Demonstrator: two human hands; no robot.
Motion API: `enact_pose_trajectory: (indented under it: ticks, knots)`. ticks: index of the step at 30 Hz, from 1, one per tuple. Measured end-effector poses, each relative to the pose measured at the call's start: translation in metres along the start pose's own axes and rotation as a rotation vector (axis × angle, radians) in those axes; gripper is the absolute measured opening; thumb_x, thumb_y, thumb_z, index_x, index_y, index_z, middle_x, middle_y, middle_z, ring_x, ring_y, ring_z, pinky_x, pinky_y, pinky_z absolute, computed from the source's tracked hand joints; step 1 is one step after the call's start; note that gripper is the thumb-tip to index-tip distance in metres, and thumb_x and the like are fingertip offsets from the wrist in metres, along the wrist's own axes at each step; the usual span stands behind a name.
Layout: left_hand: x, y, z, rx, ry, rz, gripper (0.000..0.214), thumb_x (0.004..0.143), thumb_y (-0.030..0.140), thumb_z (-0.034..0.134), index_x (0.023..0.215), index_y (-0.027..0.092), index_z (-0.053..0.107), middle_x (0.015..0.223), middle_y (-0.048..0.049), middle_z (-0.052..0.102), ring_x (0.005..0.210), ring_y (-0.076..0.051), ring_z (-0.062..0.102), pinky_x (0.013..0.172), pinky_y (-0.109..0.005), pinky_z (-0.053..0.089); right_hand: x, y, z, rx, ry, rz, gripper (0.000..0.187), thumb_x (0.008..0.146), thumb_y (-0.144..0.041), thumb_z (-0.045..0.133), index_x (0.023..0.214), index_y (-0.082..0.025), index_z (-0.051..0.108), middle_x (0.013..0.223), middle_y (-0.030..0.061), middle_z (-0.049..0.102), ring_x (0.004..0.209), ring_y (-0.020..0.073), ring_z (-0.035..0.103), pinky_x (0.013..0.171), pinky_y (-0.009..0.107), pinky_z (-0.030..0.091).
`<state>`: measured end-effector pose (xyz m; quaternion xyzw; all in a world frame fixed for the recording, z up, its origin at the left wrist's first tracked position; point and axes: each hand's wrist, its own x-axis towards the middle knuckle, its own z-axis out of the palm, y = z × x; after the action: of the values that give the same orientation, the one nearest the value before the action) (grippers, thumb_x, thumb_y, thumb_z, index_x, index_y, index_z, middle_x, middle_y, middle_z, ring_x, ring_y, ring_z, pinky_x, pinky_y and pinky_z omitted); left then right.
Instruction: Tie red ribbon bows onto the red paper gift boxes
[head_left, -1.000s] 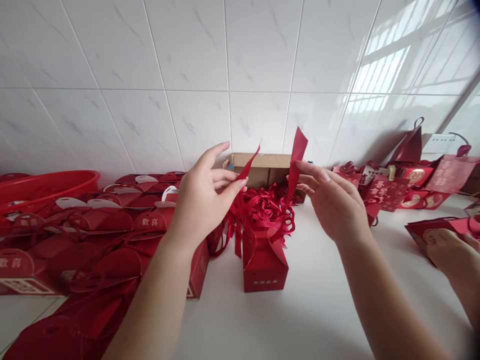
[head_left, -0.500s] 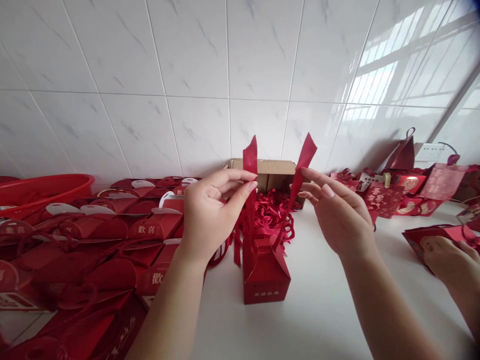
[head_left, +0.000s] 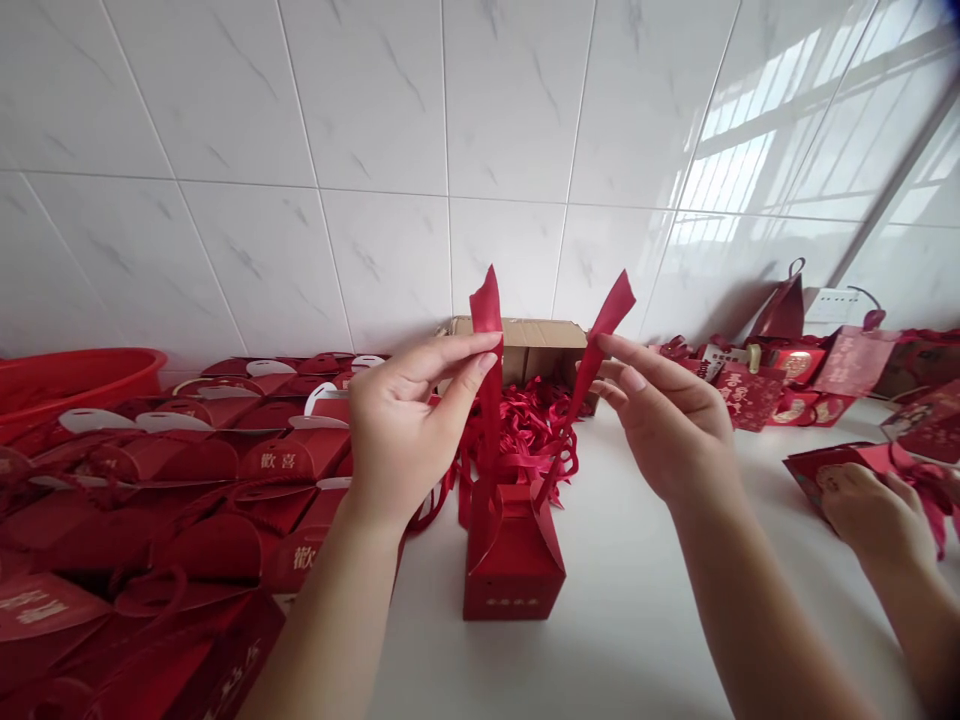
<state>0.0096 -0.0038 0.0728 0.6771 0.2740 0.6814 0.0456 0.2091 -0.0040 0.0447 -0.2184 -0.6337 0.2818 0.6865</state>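
Observation:
A small red gift box [head_left: 515, 580] stands upright on the white table, with gold lettering low on its front. Two ends of a red ribbon [head_left: 491, 405] rise from its top and spread apart in a V. Between thumb and forefinger, my left hand [head_left: 416, 425] pinches the left end, whose tip sticks up above the fingers. My right hand [head_left: 671, 430] grips the right end at its fingertips, the other fingers loosely curled. Both hands are held above the box, one on each side. How the ribbon runs through the box top is hidden.
Rows of red boxes [head_left: 217, 460] fill the left side, before a red plastic basin [head_left: 75, 385]. Behind the gift box, a cardboard carton [head_left: 544, 330] lies with loose ribbons [head_left: 532, 430] spilling out. Finished-looking bags [head_left: 750, 395] stand back right. Another person's hand [head_left: 874, 510] holds a red box.
My two hands have drawn slightly farther apart, pulling the ribbon ends outward. The view has shifted a little to the right. More ribbon shows by the other person's hand.

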Motion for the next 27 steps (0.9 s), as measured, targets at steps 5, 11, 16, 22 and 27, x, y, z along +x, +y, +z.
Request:
enact_pose_trajectory:
  ticks: [5,11,16,22,27]
  knots:
    - [0.001,0.006,0.001,-0.147,-0.064,-0.150,0.058,0.077,0.018,0.070,0.130,0.026,0.048,0.085,-0.0001,0.074,0.078,-0.016,0.071,0.075,-0.028,0.060,-0.002,0.003,0.004,-0.123,0.133,-0.058,0.020,0.084,-0.027,0.065,0.103,-0.026,0.070,0.102,0.0030,0.069,0.088,0.0170,0.067,0.075,0.032,0.059]
    - [0.000,0.019,-0.004,-0.167,-0.342,-0.275,0.005,0.080,0.024,0.066,0.079,0.020,0.064,0.074,-0.0004,0.069,0.066,-0.014,0.067,0.057,-0.023,0.056,-0.005,-0.003,0.014,-0.277,0.180,-0.084,0.015,0.078,-0.022,0.070,0.093,-0.022,0.067,0.082,0.0017,0.069,0.072,0.0143,0.067,0.061,0.025,0.058]
    - [-0.002,0.020,-0.003,-0.134,-0.479,-0.332,0.006,0.082,0.026,0.063,0.083,0.021,0.058,0.064,0.0021,0.063,0.055,-0.011,0.061,0.049,-0.022,0.049,-0.010,-0.004,0.024,-0.165,-0.044,0.077,0.030,0.080,-0.021,0.067,0.111,-0.020,0.063,0.078,0.0016,0.070,0.069,0.0148,0.067,0.060,0.026,0.058]
    - [-0.006,0.011,0.000,-0.148,-0.460,-0.377,0.025,0.080,0.027,0.064,0.096,0.025,0.045,0.064,0.0048,0.063,0.054,-0.013,0.063,0.048,-0.023,0.048,-0.016,-0.006,0.031,-0.010,-0.221,0.114,0.014,0.085,-0.023,0.062,0.097,-0.022,0.070,0.077,0.0010,0.070,0.067,0.0146,0.066,0.058,0.026,0.056]
    - [-0.005,0.011,-0.002,-0.178,-0.505,-0.402,0.033,0.080,0.025,0.064,0.107,0.027,0.045,0.077,0.0012,0.066,0.068,-0.015,0.066,0.055,-0.022,0.052,-0.015,-0.001,0.030,-0.014,-0.194,0.108,0.014,0.087,-0.029,0.061,0.098,-0.027,0.069,0.088,0.0008,0.071,0.077,0.0160,0.067,0.069,0.030,0.057]
